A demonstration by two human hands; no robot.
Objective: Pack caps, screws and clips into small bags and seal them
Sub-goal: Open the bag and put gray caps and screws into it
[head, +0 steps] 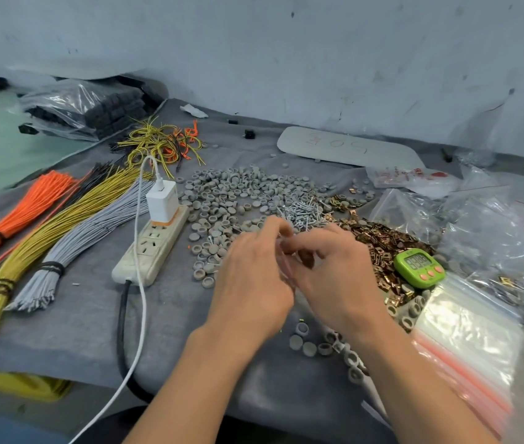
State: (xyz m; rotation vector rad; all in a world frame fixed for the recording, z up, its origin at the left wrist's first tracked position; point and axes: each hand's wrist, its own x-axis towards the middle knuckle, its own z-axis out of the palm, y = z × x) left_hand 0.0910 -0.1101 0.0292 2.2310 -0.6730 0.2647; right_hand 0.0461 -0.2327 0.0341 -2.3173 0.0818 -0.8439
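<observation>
Head view: a small bag [287, 267], clear and blurred, hangs between the fingertips of both hands, just in front of the screws [302, 214], with the caps [222, 200] to the left and the clips [379, 241] to the right. The left hand [251, 277] pinches its top edge with curled fingers; the right hand [337, 270] pinches it from the other side. Both forearms reach in from below, backs of the hands upward, fingertips meeting.
</observation>
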